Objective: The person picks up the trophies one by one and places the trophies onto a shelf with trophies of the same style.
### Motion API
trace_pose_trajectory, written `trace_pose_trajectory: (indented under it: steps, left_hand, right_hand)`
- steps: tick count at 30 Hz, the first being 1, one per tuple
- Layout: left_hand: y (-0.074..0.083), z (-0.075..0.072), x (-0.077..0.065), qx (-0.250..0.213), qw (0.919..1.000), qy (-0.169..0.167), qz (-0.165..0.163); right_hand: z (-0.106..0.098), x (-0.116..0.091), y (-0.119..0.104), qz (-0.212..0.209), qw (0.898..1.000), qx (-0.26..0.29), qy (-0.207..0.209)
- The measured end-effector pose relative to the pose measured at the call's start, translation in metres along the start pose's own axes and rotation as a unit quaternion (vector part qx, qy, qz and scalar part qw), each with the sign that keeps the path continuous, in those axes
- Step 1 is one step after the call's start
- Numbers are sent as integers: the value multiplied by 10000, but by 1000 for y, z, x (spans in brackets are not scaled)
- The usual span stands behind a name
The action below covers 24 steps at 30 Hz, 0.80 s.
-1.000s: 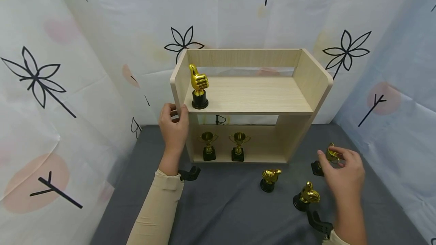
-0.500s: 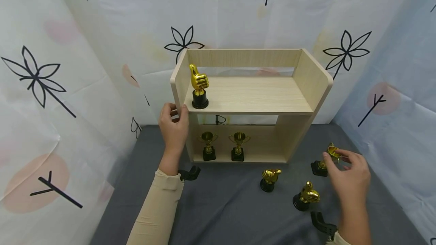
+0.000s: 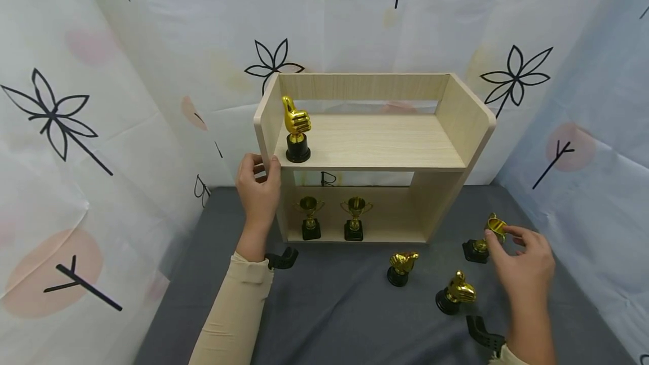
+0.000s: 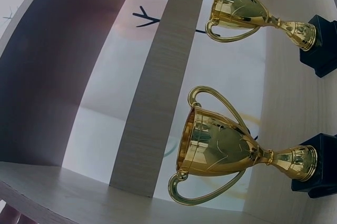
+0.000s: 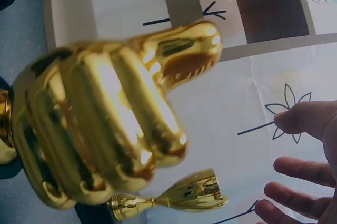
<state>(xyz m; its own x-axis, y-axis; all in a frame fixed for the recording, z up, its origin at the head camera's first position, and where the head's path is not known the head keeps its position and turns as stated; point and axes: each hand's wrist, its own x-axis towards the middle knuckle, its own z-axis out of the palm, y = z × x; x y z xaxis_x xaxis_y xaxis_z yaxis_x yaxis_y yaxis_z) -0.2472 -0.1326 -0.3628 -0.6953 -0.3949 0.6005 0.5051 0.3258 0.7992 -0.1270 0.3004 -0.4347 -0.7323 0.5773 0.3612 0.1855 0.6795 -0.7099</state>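
My left hand (image 3: 258, 193) grips the left side panel of a two-tier wooden shelf (image 3: 375, 142). A gold thumbs-up trophy (image 3: 297, 123) stands at the left on its upper tier. Two gold trophy cups stand below: the left cup (image 4: 218, 142) and the right cup (image 4: 237, 8). My right hand (image 3: 527, 266) is beside another trophy cup (image 3: 495, 225) on the cloth at right. In the right wrist view its thumb and fingers are spread, apart from that cup (image 5: 195, 192). A thumbs-up trophy (image 5: 100, 118) fills much of that view.
Two thumbs-up trophies are on the grey cloth (image 3: 324, 308) before the shelf: one (image 3: 403, 263) nearer its front, the other (image 3: 458, 292) closer to my right wrist. Patterned fabric walls (image 3: 167, 32) enclose the back and sides.
My right hand has shifted right and slightly toward me, exposing more of the trophy cup, which stays in place. My left hand keeps its grip on the shelf.
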Motion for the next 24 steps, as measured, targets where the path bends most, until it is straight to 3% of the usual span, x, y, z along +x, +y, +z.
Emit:
trace_pose_trajectory:
  steps: [6, 15, 24]
  left_hand:
    - [1, 0, 1, -36, 10000, -24, 1]
    - [-32, 3, 5, 23, 10000, -1, 25]
    - [-33, 1, 5, 45, 9999, 2, 133]
  right_hand:
    - [1, 3, 6, 25, 10000, -83, -29]
    - [3, 7, 16, 157, 9994, -260, -183]
    - [1, 12, 18, 395, 9976, -399, -405]
